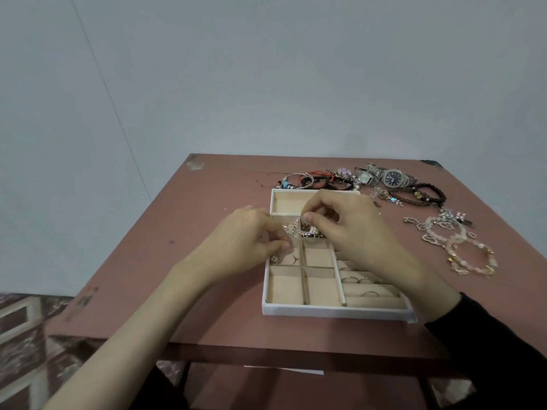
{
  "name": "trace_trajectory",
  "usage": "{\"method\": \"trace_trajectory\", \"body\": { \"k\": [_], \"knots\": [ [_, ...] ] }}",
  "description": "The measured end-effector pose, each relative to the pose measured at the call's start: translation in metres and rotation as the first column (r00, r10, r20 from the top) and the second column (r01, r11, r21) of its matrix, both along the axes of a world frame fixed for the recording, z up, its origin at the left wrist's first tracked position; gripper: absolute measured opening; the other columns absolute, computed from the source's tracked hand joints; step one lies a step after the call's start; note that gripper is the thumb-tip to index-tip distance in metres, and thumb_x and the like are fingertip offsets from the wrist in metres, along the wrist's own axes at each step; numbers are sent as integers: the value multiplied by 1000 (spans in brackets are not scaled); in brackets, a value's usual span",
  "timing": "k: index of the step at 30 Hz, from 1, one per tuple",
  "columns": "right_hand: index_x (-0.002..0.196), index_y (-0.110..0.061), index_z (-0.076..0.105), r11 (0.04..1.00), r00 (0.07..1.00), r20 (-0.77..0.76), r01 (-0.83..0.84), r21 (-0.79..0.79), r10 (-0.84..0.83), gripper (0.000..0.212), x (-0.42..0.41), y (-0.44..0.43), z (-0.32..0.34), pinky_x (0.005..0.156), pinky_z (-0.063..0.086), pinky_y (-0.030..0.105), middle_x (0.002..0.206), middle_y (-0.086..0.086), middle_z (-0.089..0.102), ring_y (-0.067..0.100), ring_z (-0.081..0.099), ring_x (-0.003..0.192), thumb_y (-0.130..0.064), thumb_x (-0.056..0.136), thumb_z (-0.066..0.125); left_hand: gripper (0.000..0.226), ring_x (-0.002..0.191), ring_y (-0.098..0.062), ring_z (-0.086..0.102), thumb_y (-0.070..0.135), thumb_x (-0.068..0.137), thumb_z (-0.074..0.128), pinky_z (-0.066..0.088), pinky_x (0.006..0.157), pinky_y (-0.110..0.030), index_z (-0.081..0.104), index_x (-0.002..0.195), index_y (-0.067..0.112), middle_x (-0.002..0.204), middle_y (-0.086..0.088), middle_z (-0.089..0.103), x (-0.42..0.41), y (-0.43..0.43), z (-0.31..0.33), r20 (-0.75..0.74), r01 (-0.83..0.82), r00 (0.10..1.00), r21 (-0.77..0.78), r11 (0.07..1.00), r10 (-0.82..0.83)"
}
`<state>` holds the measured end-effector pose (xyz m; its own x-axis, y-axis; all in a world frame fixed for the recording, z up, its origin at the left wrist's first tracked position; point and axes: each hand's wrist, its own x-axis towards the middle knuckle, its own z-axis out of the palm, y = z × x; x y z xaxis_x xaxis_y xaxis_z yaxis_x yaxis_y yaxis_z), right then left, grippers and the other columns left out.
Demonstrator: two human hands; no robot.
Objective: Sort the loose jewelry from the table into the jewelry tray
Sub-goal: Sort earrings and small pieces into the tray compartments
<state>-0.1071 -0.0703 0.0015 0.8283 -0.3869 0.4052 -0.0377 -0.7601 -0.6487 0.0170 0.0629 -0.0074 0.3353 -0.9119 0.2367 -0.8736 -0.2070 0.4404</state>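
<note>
Body-wise there isn't much to see, just two bare hands and arms. The right hand (352, 229) leads back to a black sleeve (491, 353) down at 4 o'clock. It's plain dark fabric with no print I can make out, and the cuff stops a little short of the wrist. Its thumbnail looks short. Behind the left hand (248, 238), the left forearm (142, 321) is uncovered right to the frame edge at 7 o'clock. There's more black fabric (168, 392) near 6 o'clock, but I can't tell which garment it is.
</note>
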Motion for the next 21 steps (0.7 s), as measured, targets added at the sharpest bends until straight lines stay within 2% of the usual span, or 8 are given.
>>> {"method": "trace_trajectory", "body": {
  "k": [2, 6, 8, 11, 14, 19, 21],
  "knots": [
    [79, -13, 67, 1000, 999, -23, -22, -20, 22, 9, 3, 3, -3, 57, 44, 14, 67, -7, 60, 7, 56, 63, -8, 85, 63, 18, 65, 3, 48, 23, 82, 66, 32, 59, -9, 67, 71, 37, 65, 14, 53, 3, 1, -2, -90, -64, 994, -76, 995, 57],
    [84, -13, 69, 986, 995, -84, -69, -151, 57, 6, 10, 9, -9, 64, 43, 22, 67, -9, 57, 8, 54, 65, -11, 85, 63, 12, 57, 0, 47, 17, 83, 63, 34, 54, -8, 71, 85, 26, 60, 16, 57, 7, 0, -10, -237, -243, 954, -248, 938, 185],
    [84, -13, 68, 970, 988, -127, -116, -213, 90, 5, 12, 12, -11, 66, 39, 21, 69, -11, 54, 7, 49, 69, -12, 84, 64, 12, 56, -3, 45, 16, 83, 63, 34, 53, -9, 71, 89, 24, 63, 11, 59, 7, -1, -13, -289, -298, 933, -293, 909, 212],
    [82, -12, 68, 942, 978, -154, -179, -284, 139, 5, 14, 15, -13, 66, 30, 17, 67, -20, 44, 1, 38, 73, -12, 84, 64, 16, 58, -5, 45, 13, 82, 63, 36, 55, -9, 69, 89, 25, 67, 6, 62, 8, -2, -17, -315, -318, 925, -341, 885, 211],
    [86, -15, 71, 926, 975, -188, -174, -336, 114, 8, 14, 15, -16, 68, 27, 19, 71, -16, 41, 0, 33, 80, -18, 86, 64, 20, 59, -5, 45, 10, 81, 62, 36, 55, -9, 69, 88, 27, 64, 9, 61, 8, -1, -18, -334, -324, 920, -362, 874, 203],
    [97, -19, 74, 917, 978, -197, -146, -372, 76, 15, 15, 15, -17, 71, 35, 27, 71, -12, 37, 5, 34, 83, -21, 87, 62, 20, 60, -7, 45, 8, 82, 61, 37, 56, -10, 69, 91, 24, 66, 7, 60, 6, -1, -17, -335, -317, 922, -361, 877, 196],
    [97, -18, 74, 917, 979, -190, -141, -372, 73, 15, 15, 15, -17, 71, 34, 27, 68, -14, 35, 6, 34, 81, -20, 87, 62, 20, 61, -7, 45, 8, 82, 60, 36, 55, -9, 70, 92, 22, 66, 8, 60, 5, -1, -16, -335, -312, 923, -368, 876, 188]
  ]
}}
